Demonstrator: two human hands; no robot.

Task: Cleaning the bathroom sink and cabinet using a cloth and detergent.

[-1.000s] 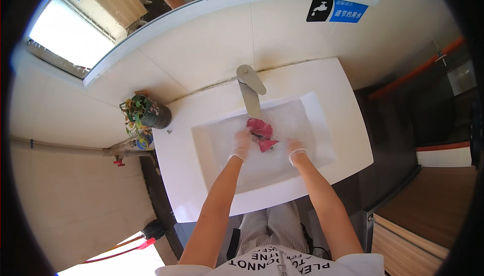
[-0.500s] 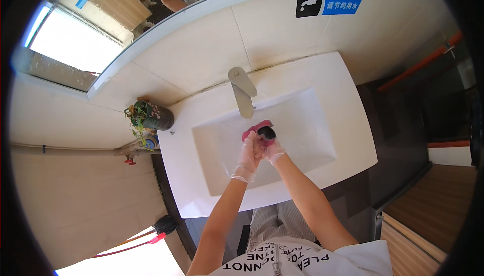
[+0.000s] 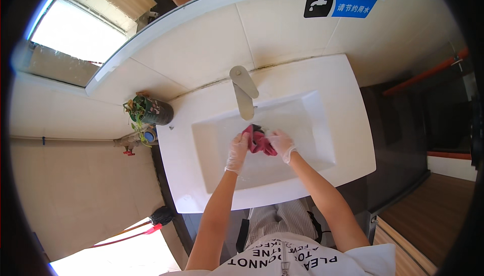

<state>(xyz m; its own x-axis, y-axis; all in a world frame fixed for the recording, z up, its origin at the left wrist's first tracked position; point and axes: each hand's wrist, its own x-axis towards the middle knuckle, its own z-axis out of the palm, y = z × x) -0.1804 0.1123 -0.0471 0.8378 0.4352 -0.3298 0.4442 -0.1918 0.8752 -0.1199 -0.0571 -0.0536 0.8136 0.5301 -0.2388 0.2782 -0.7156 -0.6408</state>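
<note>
Both my hands wear thin, see-through gloves and are over the sink basin, below the faucet. A crumpled wet-looking pink cloth [image 3: 260, 143] with a black part at its upper edge is stretched between them. My left hand [image 3: 239, 148] is closed on the cloth's left edge. At its right side, my right hand [image 3: 282, 143] grips it with curled fingers. Part of the cloth is hidden by the fingers, and whether the black part is a separate piece I cannot tell.
The grey faucet [image 3: 244, 92] rises at the back of the white sink [image 3: 348, 125]. A potted plant [image 3: 156, 111] stands by the sink's left rim. A mirror edge [image 3: 212, 5] and a blue and black sign [image 3: 340, 5] are on the wall.
My hands, close together before around the bunched cloth, have moved apart. The cloth now hangs spread between them, slightly lower, and less of the black part shows.
</note>
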